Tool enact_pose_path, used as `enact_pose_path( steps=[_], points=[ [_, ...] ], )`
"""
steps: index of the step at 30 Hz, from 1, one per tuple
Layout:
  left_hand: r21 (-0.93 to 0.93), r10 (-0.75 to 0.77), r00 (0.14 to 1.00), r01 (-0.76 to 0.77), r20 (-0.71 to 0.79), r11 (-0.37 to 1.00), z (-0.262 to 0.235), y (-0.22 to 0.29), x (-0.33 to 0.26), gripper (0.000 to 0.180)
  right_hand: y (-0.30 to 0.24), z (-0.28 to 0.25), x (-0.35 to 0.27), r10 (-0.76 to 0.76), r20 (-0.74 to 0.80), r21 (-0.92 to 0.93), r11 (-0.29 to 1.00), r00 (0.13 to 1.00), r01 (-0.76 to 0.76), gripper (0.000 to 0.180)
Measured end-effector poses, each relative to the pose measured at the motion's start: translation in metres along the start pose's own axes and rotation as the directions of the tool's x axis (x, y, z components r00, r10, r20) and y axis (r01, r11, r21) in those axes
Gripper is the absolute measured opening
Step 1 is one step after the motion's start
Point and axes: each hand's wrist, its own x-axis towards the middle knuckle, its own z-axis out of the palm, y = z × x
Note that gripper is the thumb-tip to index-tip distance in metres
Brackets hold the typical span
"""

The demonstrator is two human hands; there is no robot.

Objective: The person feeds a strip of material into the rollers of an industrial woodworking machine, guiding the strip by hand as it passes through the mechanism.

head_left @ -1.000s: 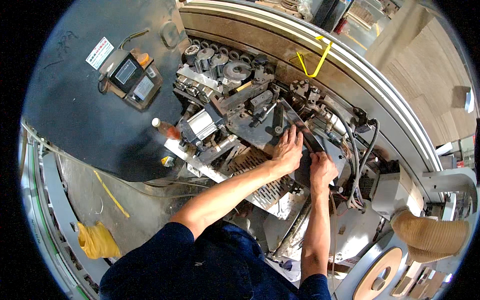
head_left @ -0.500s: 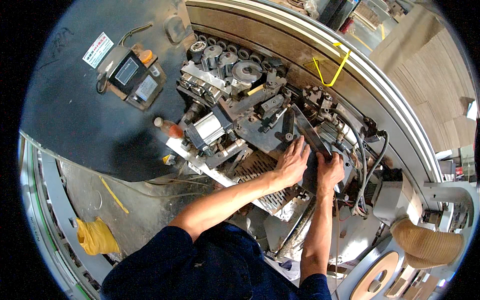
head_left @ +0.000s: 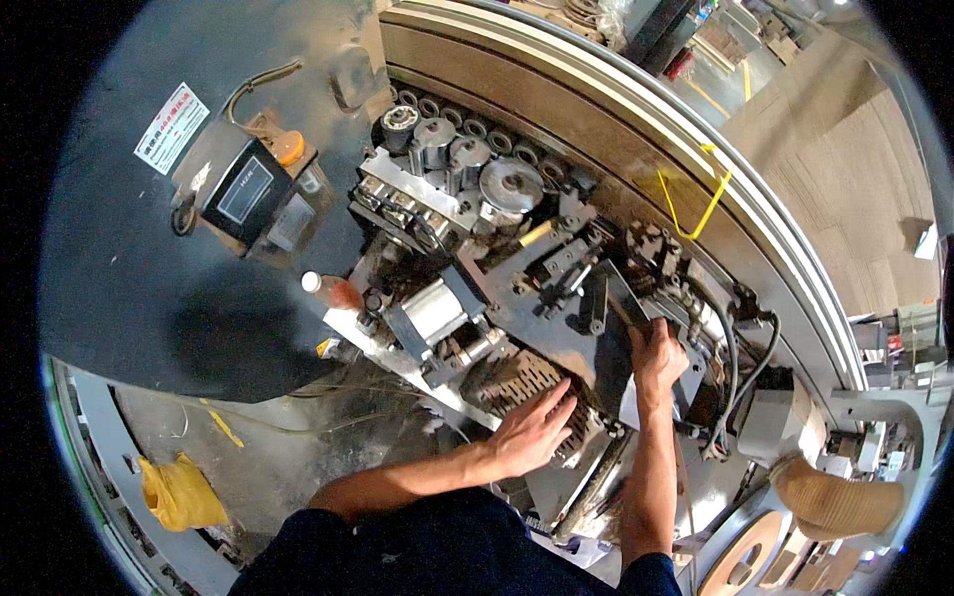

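My left hand lies flat with fingers apart on a slotted metal plate at the front of a grimy machine head. My right hand is closed in a fist around a dark metal bar that slants up into the mechanism. What the bar's lower end joins is hidden by the fist. Black cables loop just right of that hand. Both forearms come in from the lower edge, in dark blue sleeves.
A black control box with a small screen sits on the grey cover at the left, an orange-capped bottle beside the mechanism. A row of rollers lines the curved rail. A yellow rag lies lower left; a tan hose and a reel lower right.
My left hand has drawn back from beside the right hand, down onto the slotted plate. My right hand stays closed at the same spot on the mechanism.
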Motion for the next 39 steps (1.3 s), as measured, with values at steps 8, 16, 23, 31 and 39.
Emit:
enact_pose_path(
  steps=[8, 16, 23, 31, 39],
  points=[
    [-0.219, -0.077, 0.990, 0.101, 0.115, 0.970, -0.011, -0.039, -0.033, 0.049, 0.000, 0.000, 0.005, -0.002, 0.035, -0.040, 0.999, 0.999, 0.003, 0.039],
    [-0.239, -0.013, 0.996, 0.035, 0.092, 0.970, 0.003, -0.067, -0.040, 0.050, -0.005, -0.006, 0.010, -0.036, 0.070, -0.075, 0.996, 0.997, 0.041, 0.034],
    [-0.258, 0.049, 0.985, -0.005, 0.164, 0.966, 0.003, -0.076, -0.040, 0.053, -0.011, 0.002, 0.014, 0.017, 0.069, -0.046, 0.999, 0.997, -0.014, 0.033],
    [-0.283, 0.030, 0.986, 0.018, 0.165, 0.959, 0.005, -0.076, -0.039, 0.053, -0.017, 0.000, 0.016, -0.012, 0.045, -0.013, 1.000, 0.999, 0.013, 0.032],
    [-0.239, 0.028, 0.986, 0.013, 0.165, 0.971, 0.006, -0.074, -0.032, 0.053, -0.024, -0.002, 0.021, 0.028, 0.086, -0.068, 0.997, 0.996, -0.022, 0.035]
  ],
)
